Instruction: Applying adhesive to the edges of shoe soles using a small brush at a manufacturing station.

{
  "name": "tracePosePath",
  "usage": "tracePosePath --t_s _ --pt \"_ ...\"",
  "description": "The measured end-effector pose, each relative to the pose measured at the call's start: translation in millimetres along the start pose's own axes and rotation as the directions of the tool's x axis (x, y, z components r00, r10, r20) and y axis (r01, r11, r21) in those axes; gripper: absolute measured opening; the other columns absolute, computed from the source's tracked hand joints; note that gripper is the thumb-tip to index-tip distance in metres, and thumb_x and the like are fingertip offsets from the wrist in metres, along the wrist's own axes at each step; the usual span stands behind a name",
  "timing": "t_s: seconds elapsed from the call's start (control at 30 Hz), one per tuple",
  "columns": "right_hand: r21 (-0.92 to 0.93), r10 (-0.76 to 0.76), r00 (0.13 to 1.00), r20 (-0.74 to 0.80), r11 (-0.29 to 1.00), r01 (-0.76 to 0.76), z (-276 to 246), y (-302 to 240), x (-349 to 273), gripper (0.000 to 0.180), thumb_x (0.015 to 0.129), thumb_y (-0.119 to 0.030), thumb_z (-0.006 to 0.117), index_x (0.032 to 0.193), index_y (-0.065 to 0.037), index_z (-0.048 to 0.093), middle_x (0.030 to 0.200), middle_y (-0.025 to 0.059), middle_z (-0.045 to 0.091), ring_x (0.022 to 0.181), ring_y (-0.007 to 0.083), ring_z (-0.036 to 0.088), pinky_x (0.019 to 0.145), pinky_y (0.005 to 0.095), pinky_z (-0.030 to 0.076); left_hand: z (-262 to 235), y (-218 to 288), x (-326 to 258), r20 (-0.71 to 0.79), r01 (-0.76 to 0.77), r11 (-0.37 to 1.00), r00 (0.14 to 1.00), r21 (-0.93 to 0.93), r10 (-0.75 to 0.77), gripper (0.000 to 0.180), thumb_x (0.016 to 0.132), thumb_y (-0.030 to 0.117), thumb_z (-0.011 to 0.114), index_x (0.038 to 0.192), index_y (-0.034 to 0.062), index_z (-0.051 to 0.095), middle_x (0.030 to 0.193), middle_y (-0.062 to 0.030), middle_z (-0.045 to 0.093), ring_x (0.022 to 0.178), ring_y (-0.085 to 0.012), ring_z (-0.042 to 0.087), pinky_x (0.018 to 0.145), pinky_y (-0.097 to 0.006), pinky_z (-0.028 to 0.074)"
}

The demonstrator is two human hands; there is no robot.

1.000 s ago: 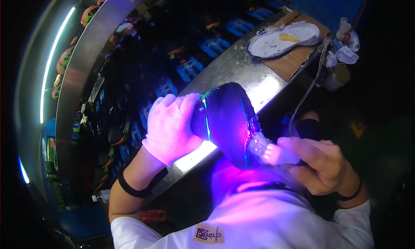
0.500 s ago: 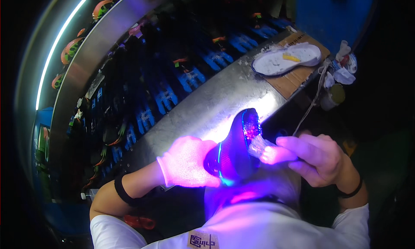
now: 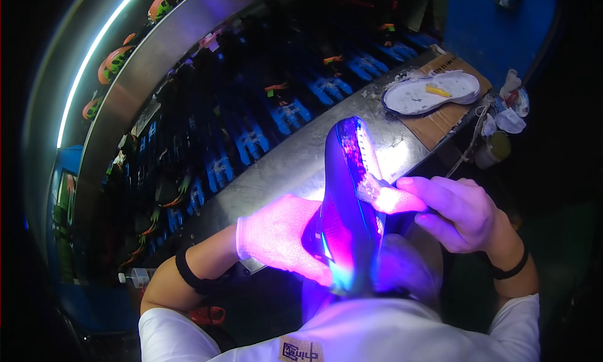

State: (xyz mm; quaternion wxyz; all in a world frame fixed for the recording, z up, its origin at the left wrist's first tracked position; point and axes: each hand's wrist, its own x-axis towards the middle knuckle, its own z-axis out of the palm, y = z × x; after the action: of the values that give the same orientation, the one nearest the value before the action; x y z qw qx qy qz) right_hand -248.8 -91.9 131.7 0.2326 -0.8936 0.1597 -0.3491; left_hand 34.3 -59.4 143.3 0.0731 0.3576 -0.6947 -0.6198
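My left hand (image 3: 276, 239), in a pale knit glove, grips a dark shoe upper (image 3: 342, 192) from its left side. Violet light falls on it, and its underside is turned toward my right hand. Pinched between the thumb and fingers of my bare right hand (image 3: 461, 211) is a brush (image 3: 402, 200) with a pale handle. Its bristles touch the edge of the shoe's underside. Whether anything sits inside the upper cannot be made out.
Beyond my hands runs a metal ledge (image 3: 270, 173). A white sole-shaped tray (image 3: 461, 88) with a yellow piece in it lies on cardboard (image 3: 433, 131). Past the ledge are rows of blue clamp-like parts (image 3: 251, 142). A jar (image 3: 493, 149) hangs right of the ledge.
The shoe has tilted more upright, its upper end rising and showing more of the underside. The brush still touches its edge. The view has shifted slightly.
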Motion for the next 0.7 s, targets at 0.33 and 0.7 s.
tracePosePath --t_s 0.33,0.7 --pt "0.046 -0.092 0.996 -0.004 0.995 0.092 13 21 6 0.056 0.079 0.001 0.067 0.133 -0.001 0.052 0.062 0.0071 0.05 0.048 0.0213 0.053 0.045 0.0338 0.045 -1 -24 -5 0.038 -0.05 0.952 0.997 -0.303 0.065 0.077 0.063 0.027 0.09 0.126 0.0025 0.052 0.112 -0.0061 0.063 0.102 -0.0144 0.059 0.091 -0.031 0.048" --pt "0.218 -0.091 0.995 -0.035 0.971 0.097 26 28 6 0.056 0.08 0.002 0.066 0.135 -0.001 0.05 0.063 0.0076 0.051 0.048 0.0202 0.054 0.046 0.0334 0.045 -2 -28 -10 0.035 -0.06 0.867 0.995 -0.494 0.089 0.079 0.063 0.023 0.089 0.128 0.0002 0.051 0.116 -0.0067 0.061 0.107 -0.0154 0.056 0.094 -0.032 0.046"
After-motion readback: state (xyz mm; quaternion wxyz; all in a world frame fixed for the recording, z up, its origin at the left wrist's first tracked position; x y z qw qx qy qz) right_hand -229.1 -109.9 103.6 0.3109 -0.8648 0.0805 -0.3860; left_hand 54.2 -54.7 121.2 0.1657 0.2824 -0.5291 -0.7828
